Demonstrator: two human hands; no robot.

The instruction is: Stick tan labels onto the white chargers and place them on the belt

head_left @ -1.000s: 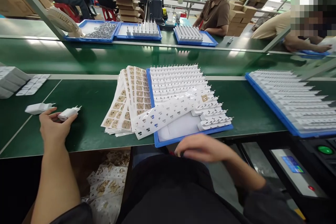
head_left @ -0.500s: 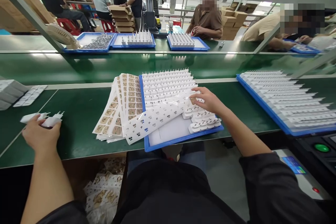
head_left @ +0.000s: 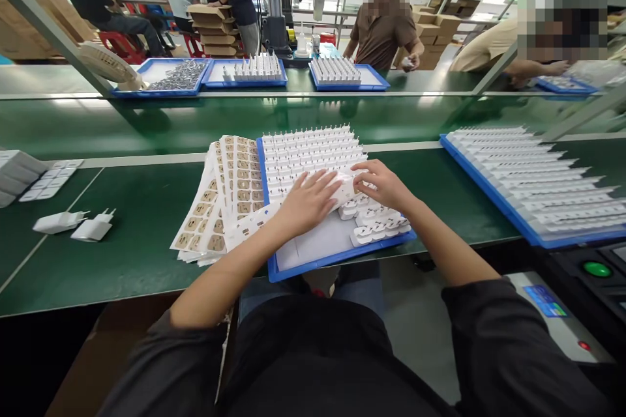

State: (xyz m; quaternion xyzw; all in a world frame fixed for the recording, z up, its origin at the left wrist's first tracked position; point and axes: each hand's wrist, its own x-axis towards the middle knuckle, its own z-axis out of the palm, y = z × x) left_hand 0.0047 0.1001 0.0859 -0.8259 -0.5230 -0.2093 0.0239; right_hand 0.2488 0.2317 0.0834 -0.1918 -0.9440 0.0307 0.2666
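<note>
A white label strip (head_left: 250,225) with punched-out shapes lies slantwise across a blue tray (head_left: 306,268). My left hand (head_left: 310,199) rests flat over the strip, fingers stretched out, hiding its middle. At the strip's right end, the bent fingers of my right hand (head_left: 381,184) close on it; a small brownish patch shows by the fingertips. Rows of white plug adapters (head_left: 308,150) with pins upward fill the tray's far part, and more adapters (head_left: 379,228) sit under my right hand. Left of the tray, sheets of brown labels (head_left: 203,208) lie fanned out.
Two loose plug adapters (head_left: 92,227) lie on the green bench at left, near a stack of white blocks (head_left: 17,176). Another blue tray of adapters (head_left: 533,189) stands at right. Beyond the green belt are more trays (head_left: 349,75) and a person in brown (head_left: 386,29).
My left hand has let go of the two adapters at left and come across onto the label strip. My right hand stays almost where it was.
</note>
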